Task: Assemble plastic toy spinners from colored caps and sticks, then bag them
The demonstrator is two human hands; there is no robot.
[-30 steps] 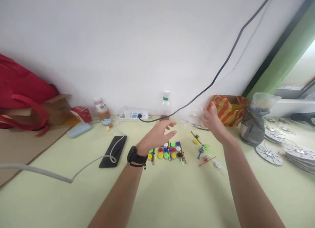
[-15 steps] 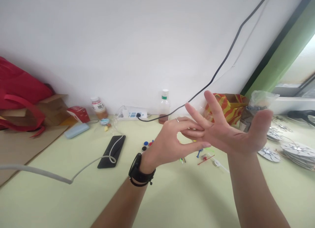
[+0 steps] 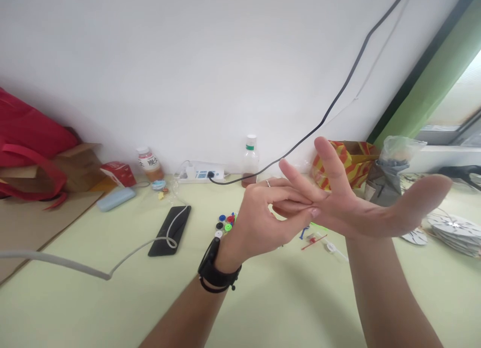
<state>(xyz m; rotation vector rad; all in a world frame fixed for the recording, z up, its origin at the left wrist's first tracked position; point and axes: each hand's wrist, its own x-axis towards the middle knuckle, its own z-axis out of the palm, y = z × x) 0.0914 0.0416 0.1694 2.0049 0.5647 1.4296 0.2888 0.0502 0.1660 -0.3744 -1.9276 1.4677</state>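
Observation:
My left hand (image 3: pixel 259 220), with a black watch (image 3: pixel 210 265) on its wrist and a ring on one finger, is closed around the lower fingers of my right hand. My right hand (image 3: pixel 349 205) is turned palm up with thumb, index and middle finger spread apart; the gripped fingers are mostly hidden. Both hands hover above the pale green table (image 3: pixel 285 308). Beneath and behind them lie small coloured discs (image 3: pixel 223 222) in blue, red, black, green and white. Under my right hand are a red stick piece (image 3: pixel 314 241) and a white round piece (image 3: pixel 331 247).
A black phone (image 3: pixel 171 231) with a grey cable lies on the left. Along the wall stand a labelled bottle (image 3: pixel 150 165), a power strip (image 3: pixel 201 172) and a clear bottle (image 3: pixel 250 160). Stacked patterned discs (image 3: pixel 456 232) sit at right, near a striped bag (image 3: pixel 334 167).
My left thumb has pressed in closer against the right hand's fingers. My right thumb has swung outward to the right, and more coloured discs show beside my left hand.

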